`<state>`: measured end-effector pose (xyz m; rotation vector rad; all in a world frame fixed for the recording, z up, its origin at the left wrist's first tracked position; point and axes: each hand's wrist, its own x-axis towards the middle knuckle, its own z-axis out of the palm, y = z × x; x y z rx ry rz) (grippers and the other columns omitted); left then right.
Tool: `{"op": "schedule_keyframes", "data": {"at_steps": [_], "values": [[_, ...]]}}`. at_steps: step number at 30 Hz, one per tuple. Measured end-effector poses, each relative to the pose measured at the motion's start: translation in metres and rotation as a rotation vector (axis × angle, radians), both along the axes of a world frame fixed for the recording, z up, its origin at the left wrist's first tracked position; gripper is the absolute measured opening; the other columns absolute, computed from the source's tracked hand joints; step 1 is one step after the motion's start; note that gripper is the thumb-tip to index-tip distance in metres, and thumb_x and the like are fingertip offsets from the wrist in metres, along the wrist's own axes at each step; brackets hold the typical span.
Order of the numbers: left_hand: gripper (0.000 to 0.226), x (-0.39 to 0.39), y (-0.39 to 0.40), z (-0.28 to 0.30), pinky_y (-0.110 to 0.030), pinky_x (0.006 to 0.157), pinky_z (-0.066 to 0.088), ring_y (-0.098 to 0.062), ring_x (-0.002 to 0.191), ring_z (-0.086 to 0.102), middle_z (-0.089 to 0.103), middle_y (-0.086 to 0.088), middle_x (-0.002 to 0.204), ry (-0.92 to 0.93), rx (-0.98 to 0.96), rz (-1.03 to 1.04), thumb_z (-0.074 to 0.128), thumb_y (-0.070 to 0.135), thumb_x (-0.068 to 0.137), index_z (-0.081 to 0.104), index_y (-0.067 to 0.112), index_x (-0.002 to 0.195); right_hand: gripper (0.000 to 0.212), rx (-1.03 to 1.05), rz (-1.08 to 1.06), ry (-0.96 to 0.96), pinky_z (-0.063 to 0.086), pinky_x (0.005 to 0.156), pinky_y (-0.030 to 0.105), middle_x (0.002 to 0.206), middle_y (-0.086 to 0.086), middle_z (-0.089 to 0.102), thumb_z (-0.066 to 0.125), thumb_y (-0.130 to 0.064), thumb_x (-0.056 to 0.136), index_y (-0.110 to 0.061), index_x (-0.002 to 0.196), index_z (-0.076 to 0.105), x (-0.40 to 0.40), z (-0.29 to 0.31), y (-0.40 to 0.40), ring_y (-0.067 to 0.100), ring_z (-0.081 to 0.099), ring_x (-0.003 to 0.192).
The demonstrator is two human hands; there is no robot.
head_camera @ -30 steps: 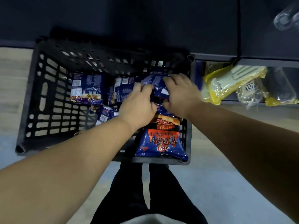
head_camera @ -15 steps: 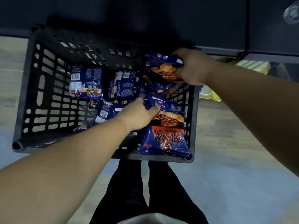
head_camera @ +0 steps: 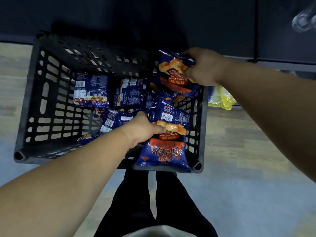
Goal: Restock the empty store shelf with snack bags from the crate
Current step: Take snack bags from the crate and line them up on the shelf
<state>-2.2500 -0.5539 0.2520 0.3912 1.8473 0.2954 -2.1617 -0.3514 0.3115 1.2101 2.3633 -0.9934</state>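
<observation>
Snack bags (head_camera: 133, 94) in crate (head_camera: 35, 106)

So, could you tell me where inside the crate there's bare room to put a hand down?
The crate floor shows bare along its left wall, left of the face-down bag. The right half is crowded: the left hand grips one chip bag, the right hand lifts another.

Black lattice crate (head_camera: 42, 100), navy-and-orange snack bags (head_camera: 164, 147), yellow packet (head_camera: 222, 98), grey-beige floor (head_camera: 248, 194).

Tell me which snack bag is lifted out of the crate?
The barbecue bag gripped by the right hand at the crate's far right corner; the others lie inside.
</observation>
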Motion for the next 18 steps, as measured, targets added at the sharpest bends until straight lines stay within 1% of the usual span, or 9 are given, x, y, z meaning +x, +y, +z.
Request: {"op": "schedule_keyframes", "data": {"at_steps": [2,4,6,8,10,12,15,16,18], "values": [[0.093,-0.011,0.002,0.003,-0.033,0.090,0.047,-0.022,0.103,0.055,0.052,-0.003,0.118,0.021,0.032,0.022,0.083,0.034,0.071,0.030,0.013,0.144,0.061,-0.003,-0.021,-0.002,0.036,0.078,0.025,0.132,0.010,0.053,0.062,-0.023,0.089,-0.020,0.145,0.036,0.000,-0.001,-0.001,0.020,0.049,0.102],[0.091,-0.024,0.005,0.008,-0.033,0.091,0.046,-0.021,0.103,0.054,0.050,-0.001,0.115,0.053,0.058,0.020,0.084,0.033,0.069,0.033,0.017,0.143,0.062,0.002,-0.035,-0.014,0.036,0.077,0.025,0.132,0.011,0.052,0.061,-0.024,0.090,-0.019,0.146,0.035,0.001,-0.002,-0.001,0.018,0.047,0.097],[0.077,-0.035,0.007,0.011,-0.031,0.084,0.047,-0.018,0.095,0.056,0.052,0.001,0.110,0.090,0.092,0.023,0.083,0.029,0.071,0.042,0.019,0.136,0.062,0.007,-0.042,-0.032,0.036,0.075,0.025,0.132,0.012,0.051,0.061,-0.024,0.091,-0.017,0.146,0.034,0.002,-0.002,-0.001,0.018,0.046,0.096],[0.060,-0.041,0.008,0.013,-0.030,0.077,0.050,-0.013,0.085,0.056,0.053,0.005,0.099,0.084,0.142,0.045,0.081,0.022,0.075,0.049,0.021,0.126,0.061,0.003,-0.045,-0.044,0.036,0.074,0.026,0.129,0.012,0.053,0.061,-0.024,0.091,-0.017,0.145,0.034,0.002,-0.001,-0.001,0.018,0.047,0.094],[0.051,-0.044,0.008,0.011,-0.035,0.079,0.054,-0.014,0.083,0.058,0.050,0.007,0.094,0.044,0.177,0.074,0.078,0.017,0.078,0.050,0.023,0.121,0.061,0.003,-0.048,-0.055,0.038,0.074,0.026,0.128,0.012,0.054,0.061,-0.024,0.091,-0.016,0.145,0.035,0.002,0.000,-0.001,0.019,0.048,0.094],[0.048,-0.046,0.009,0.010,-0.036,0.077,0.055,-0.014,0.084,0.059,0.048,0.008,0.094,0.011,0.197,0.104,0.077,0.016,0.080,0.050,0.024,0.119,0.059,0.009,-0.050,-0.059,0.038,0.074,0.027,0.128,0.013,0.053,0.060,-0.023,0.091,-0.015,0.144,0.036,0.002,0.000,-0.002,0.020,0.047,0.094],[0.047,-0.051,0.009,0.010,-0.032,0.075,0.053,-0.010,0.083,0.056,0.044,0.011,0.094,0.013,0.220,0.109,0.075,0.017,0.083,0.047,0.027,0.119,0.059,0.013,-0.062,-0.055,0.038,0.074,0.027,0.129,0.013,0.052,0.061,-0.023,0.090,-0.016,0.144,0.037,0.001,0.001,-0.001,0.020,0.049,0.094],[0.047,-0.053,0.009,0.010,-0.030,0.074,0.052,-0.008,0.082,0.055,0.045,0.010,0.095,0.015,0.227,0.118,0.074,0.018,0.083,0.047,0.028,0.120,0.061,0.012,-0.068,-0.055,0.040,0.073,0.028,0.130,0.013,0.052,0.061,-0.023,0.090,-0.016,0.144,0.036,0.001,0.003,-0.001,0.021,0.050,0.095],[0.051,-0.057,0.009,0.012,-0.028,0.072,0.049,-0.009,0.084,0.055,0.046,0.008,0.102,0.018,0.225,0.115,0.074,0.021,0.084,0.045,0.028,0.126,0.063,-0.007,-0.098,-0.054,0.049,0.075,0.033,0.128,0.013,0.053,0.063,-0.023,0.088,-0.016,0.144,0.036,0.000,0.005,0.001,0.024,0.055,0.096]]}}
